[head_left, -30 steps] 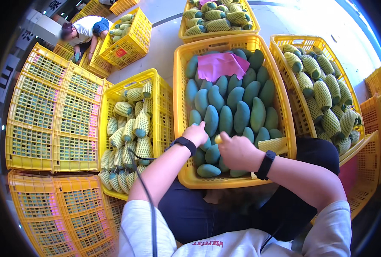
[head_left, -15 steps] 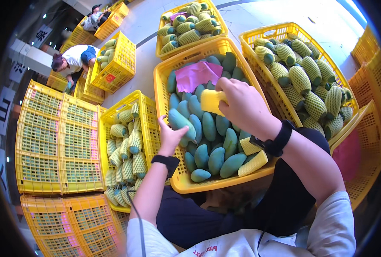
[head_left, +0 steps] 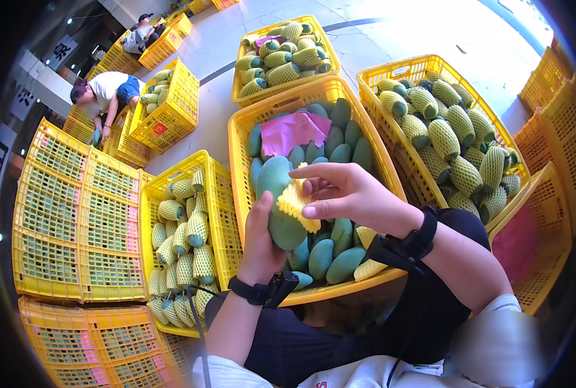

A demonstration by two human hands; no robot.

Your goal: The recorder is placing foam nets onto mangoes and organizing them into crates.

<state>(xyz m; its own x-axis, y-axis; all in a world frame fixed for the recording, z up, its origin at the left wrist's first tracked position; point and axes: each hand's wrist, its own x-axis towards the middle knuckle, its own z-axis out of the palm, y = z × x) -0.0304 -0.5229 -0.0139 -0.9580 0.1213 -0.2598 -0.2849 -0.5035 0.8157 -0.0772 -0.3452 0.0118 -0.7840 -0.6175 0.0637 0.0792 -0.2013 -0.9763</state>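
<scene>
My left hand grips a large green mango, raised above the crate and tilted upright. Beside it, my right hand pinches a yellow foam net sleeve, whose frilled open end touches the mango's right side. The mango is not inside the sleeve. Beneath both hands stands a yellow crate full of bare green mangoes. A pink-purple sheet lies over the far mangoes. More folded foam sleeves rest at the crate's near right corner, partly hidden by my right wrist.
Crates of net-sleeved mangoes stand at the left, far side and right. Stacked crates rise at far left; an orange crate with a pink sheet sits at right. A person bends over crates at the back left.
My left hand has lifted the mango off the pile and turned it more upright. My right hand has brought the foam sleeve down and left against the mango. The view has shifted slightly.
</scene>
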